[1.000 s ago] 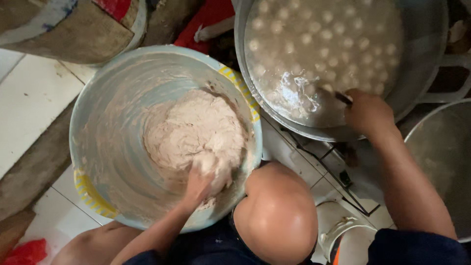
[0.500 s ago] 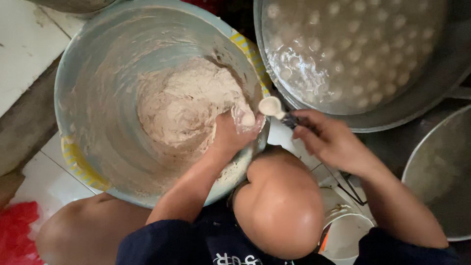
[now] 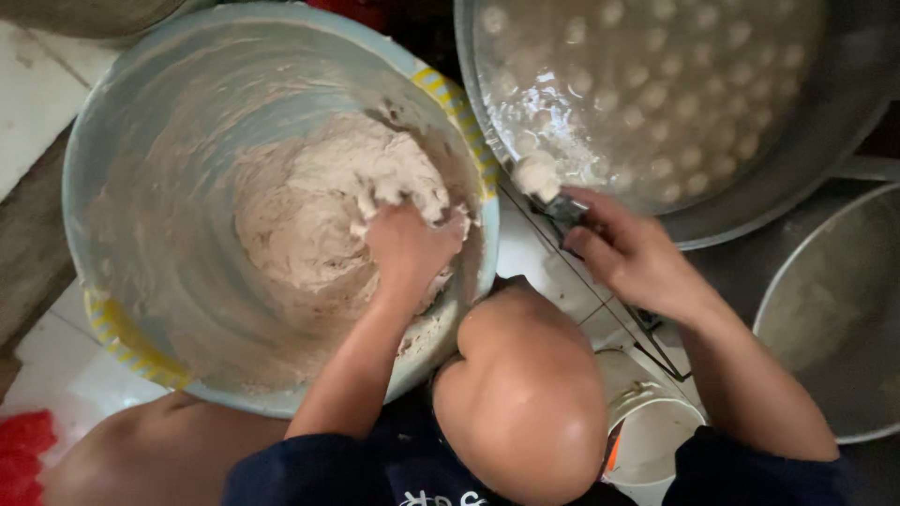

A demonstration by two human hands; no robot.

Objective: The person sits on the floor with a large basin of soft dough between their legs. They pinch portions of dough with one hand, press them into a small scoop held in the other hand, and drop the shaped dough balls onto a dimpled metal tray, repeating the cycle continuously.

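Note:
My left hand [image 3: 405, 245] is sunk into a mass of pale, sticky dough [image 3: 323, 211] inside a large light-blue basin [image 3: 141, 159] with a yellow-striped rim, its fingers closed in the dough. To the right, my right hand [image 3: 630, 253] grips a dark-handled spoon [image 3: 562, 208] carrying a ball of dough [image 3: 536, 174]. It hovers at the near rim of a big metal pot [image 3: 806, 141] full of cloudy liquid with several pale balls floating in it.
My bare knee [image 3: 525, 394] rises between the basin and the pot. Another metal pot [image 3: 834, 319] stands at the right edge. A small white cup [image 3: 656, 431] sits on the floor by my right forearm. White tiles [image 3: 37, 94] lie at the left, something red [image 3: 23, 445] at the bottom left.
My right hand has carried the spoon with a dough ball from the basin's edge back over to the pot's rim. My left hand has pushed deeper into the dough.

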